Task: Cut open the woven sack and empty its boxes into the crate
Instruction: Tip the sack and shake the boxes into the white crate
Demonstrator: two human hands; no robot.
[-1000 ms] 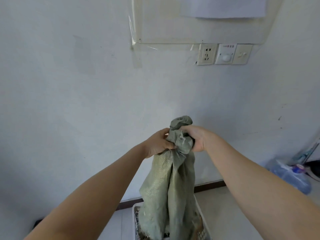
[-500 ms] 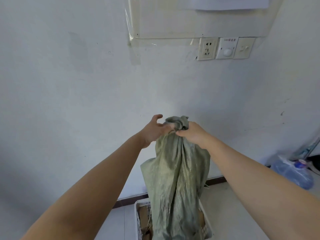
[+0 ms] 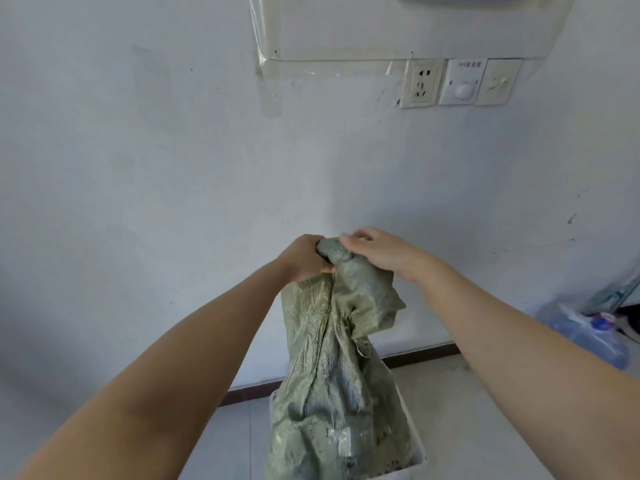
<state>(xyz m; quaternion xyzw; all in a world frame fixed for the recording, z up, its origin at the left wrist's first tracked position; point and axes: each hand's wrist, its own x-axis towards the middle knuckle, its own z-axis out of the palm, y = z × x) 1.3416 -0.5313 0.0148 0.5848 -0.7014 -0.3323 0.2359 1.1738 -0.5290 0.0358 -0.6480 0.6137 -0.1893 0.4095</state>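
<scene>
Sack (image 3: 332, 368), woven, grey-green, one. Held up at arm's length by its bunched end, mouth hanging down into the crate (image 3: 417, 452) on the floor by the wall. The height looks chosen so that whatever is inside can slide out under its own weight and land in the crate, not beside it.

Left hand (image 3: 304, 258): grip closed tight around the gathered top of the sack, fingers wrapped under the knot of cloth. It seems to carry most of the load.

Right hand (image 3: 377, 251): laid over the top of the same bunch from the other side, fingers (image 3: 360, 235) partly spread and blurred. Whether this grip is closed on the cloth or only resting on it, I cannot tell.

Cloth: limp and creased for most of its length, one loose flap folded out to the right below the hands. The lower part bulges somewhat inside the crate, with a pale shiny patch showing through or on it; boxes as such cannot be made out from here.

Crate: white, only its right wall and near corner visible past the sack.

Stage, as a judgement: emptying under way, sack upended, contents mostly down or nearly so.

Also in the room: wall sockets (image 3: 420, 84), water jug (image 3: 588, 336) lying on the floor at right.
</scene>
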